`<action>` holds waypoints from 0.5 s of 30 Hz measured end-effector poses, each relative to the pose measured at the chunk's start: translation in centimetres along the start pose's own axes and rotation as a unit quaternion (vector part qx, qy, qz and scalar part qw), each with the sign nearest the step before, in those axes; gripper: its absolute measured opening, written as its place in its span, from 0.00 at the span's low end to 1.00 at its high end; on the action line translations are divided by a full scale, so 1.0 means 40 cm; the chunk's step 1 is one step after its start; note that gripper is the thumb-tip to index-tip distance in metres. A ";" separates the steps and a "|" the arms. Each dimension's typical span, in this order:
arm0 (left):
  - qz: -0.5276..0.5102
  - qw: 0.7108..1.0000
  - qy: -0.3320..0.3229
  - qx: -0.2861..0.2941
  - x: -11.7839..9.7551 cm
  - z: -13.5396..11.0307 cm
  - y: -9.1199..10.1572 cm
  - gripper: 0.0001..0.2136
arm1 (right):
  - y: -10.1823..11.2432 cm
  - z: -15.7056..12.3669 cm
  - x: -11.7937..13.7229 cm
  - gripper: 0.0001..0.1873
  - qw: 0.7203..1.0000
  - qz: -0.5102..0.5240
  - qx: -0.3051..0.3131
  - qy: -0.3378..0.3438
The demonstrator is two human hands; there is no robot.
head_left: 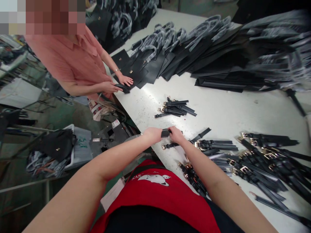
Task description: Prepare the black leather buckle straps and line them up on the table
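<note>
My left hand (153,134) and my right hand (177,134) are close together over the near edge of the white table. Between them a short length of black strap (165,133) shows, with the fingers of both hands closed on it; its ends are hidden in my grip. A black strap with a gold buckle (170,146) lies just below my right hand. Farther in on the table is a small pile of buckled black straps (176,107). More straps with gold buckles (216,144) lie to the right of my right forearm.
Large heaps of black straps (274,161) cover the table's right side. Black leather panels (209,58) with plastic-wrapped handles (157,38) are layered along the back. At left a co-worker in a pink shirt (65,61) handles a black piece. A grey crate (82,147) stands below.
</note>
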State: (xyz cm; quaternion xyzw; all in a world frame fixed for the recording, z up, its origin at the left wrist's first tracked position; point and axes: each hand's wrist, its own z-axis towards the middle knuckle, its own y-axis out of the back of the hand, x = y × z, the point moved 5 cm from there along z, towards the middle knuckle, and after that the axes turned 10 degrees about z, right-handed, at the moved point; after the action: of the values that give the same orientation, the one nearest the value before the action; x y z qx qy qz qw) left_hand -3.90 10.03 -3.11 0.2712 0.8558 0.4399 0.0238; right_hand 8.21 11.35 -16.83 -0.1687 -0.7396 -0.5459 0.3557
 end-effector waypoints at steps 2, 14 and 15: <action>-0.001 1.000 0.005 0.015 0.012 -0.005 -0.003 0.17 | -0.001 0.001 -0.002 0.16 1.000 0.008 -0.002 -0.004; -0.078 0.995 0.061 0.006 0.101 -0.045 -0.075 0.19 | 0.007 -0.002 0.015 0.16 0.999 -0.019 0.026 -0.019; -0.084 0.993 0.079 0.007 0.127 -0.068 -0.094 0.19 | 0.006 -0.003 0.017 0.16 0.999 -0.021 0.027 -0.019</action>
State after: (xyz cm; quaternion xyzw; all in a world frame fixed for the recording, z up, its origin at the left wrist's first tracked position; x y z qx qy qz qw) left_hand -10.65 8.70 -3.32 0.1625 0.8779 0.4503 -0.0092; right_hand 7.92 11.23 -16.17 -0.1541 -0.7643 -0.5295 0.3344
